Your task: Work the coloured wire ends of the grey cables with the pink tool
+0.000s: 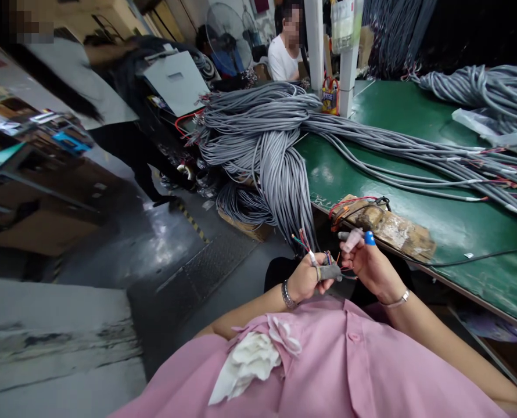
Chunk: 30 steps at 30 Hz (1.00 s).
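My left hand [306, 280] is closed around the end of a grey cable [313, 259], whose coloured wires [301, 241] fan out above the fingers. A dull grey wrapping [329, 272] covers what looks like the thumb. Close by on the right, my right hand [374, 270] has its fingers curled. One of its fingertips wears a blue cover [369, 238], and a pale wrapping [353, 239] shows on another. Thin wires [348, 271] stretch between the two hands; whether the right fingers grip them is unclear.
A large pile of grey cables [280, 139] hangs over the edge of the green table [398, 203]. A worn wooden block [389, 229] with wires lies at the near edge. One person [284, 58] sits behind; another person [106, 98] stands at left.
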Each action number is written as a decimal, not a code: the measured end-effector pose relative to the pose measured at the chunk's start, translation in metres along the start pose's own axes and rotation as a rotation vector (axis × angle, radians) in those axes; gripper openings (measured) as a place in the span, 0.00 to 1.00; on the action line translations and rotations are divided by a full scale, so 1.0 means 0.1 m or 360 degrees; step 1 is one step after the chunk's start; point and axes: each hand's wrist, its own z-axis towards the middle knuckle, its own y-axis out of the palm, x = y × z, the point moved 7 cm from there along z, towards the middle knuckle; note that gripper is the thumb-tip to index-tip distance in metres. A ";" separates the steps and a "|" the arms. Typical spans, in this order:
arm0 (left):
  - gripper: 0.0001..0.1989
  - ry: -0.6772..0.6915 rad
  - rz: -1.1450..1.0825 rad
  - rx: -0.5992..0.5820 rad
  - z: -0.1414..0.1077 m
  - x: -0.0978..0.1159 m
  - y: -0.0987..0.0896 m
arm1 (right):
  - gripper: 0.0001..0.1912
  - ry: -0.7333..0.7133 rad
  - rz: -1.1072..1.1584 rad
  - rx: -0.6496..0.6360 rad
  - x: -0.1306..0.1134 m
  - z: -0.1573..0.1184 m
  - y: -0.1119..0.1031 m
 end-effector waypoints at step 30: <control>0.14 0.0394 -0.0091 0.0468 -0.08 0.03 -0.03 | 0.15 -0.0047 -0.0001 0.0065 -0.07 0.02 -0.01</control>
